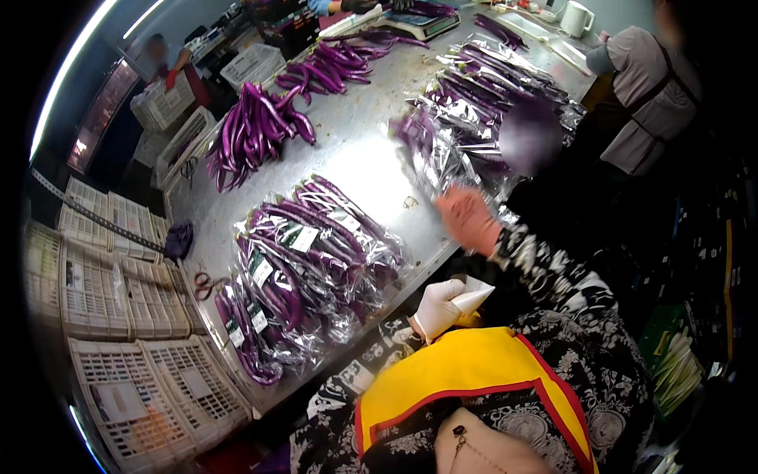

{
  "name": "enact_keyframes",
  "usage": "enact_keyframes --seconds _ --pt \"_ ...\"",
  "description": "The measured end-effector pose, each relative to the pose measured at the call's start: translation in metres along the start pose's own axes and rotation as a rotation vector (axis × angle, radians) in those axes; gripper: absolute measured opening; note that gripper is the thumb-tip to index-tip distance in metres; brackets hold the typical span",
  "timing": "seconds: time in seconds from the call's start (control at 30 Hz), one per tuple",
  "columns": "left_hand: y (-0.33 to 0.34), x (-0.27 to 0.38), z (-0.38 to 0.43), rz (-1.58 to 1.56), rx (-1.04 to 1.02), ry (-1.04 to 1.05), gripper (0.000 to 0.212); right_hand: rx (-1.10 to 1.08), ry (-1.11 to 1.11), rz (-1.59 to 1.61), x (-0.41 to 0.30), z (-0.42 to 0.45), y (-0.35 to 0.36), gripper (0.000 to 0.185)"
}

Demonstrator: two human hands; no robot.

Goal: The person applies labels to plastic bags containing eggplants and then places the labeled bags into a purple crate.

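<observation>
My left hand (438,309), in a white glove, is close to my yellow apron at the table's near edge. It grips a folded white sheet (475,295), probably paper. Over the table, my right hand (469,218) wears an orange-pink glove. Its fingers are closed on the near end of a clear plastic bag of long purple eggplants (418,135), which is blurred. More bagged eggplants (491,77) lie beyond it. To the left, bagged eggplants (308,249) lie side by side, several bearing white-and-green labels (304,239).
Loose eggplants (254,133) are heaped on the metal table (349,133). Red-handled scissors (204,285) lie at its left edge. White plastic crates (160,391) stand along that side. A scale (420,23) is at the far end. Co-workers (645,89) stand around the table.
</observation>
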State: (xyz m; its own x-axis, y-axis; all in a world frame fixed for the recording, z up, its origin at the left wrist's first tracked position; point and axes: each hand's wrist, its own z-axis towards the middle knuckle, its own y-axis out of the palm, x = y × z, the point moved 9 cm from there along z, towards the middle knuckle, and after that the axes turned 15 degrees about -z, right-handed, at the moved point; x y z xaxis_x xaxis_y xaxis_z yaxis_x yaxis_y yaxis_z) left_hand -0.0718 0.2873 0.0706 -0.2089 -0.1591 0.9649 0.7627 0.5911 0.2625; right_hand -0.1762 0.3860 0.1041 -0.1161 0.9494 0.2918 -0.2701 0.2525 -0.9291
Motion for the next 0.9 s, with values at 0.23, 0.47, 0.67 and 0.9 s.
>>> enact_keyframes --seconds 0.23,0.47,0.67,0.9 --pt "-0.006 0.003 0.009 -0.255 0.122 -0.132 0.01 -0.258 0.008 0.354 -0.063 -0.031 0.061 0.021" --pt "-0.079 -0.002 0.013 -0.515 0.525 -0.014 0.023 -0.371 0.176 1.692 -0.01 -0.049 -0.012 0.041" --pt "-0.077 -0.002 0.022 -0.445 0.47 -0.044 0.026 -0.209 0.298 1.6 -0.013 -0.062 -0.038 0.048" --pt "-0.088 0.043 0.012 0.002 0.56 0.439 0.08 -0.163 0.313 1.463 -0.009 -0.065 -0.039 0.047"
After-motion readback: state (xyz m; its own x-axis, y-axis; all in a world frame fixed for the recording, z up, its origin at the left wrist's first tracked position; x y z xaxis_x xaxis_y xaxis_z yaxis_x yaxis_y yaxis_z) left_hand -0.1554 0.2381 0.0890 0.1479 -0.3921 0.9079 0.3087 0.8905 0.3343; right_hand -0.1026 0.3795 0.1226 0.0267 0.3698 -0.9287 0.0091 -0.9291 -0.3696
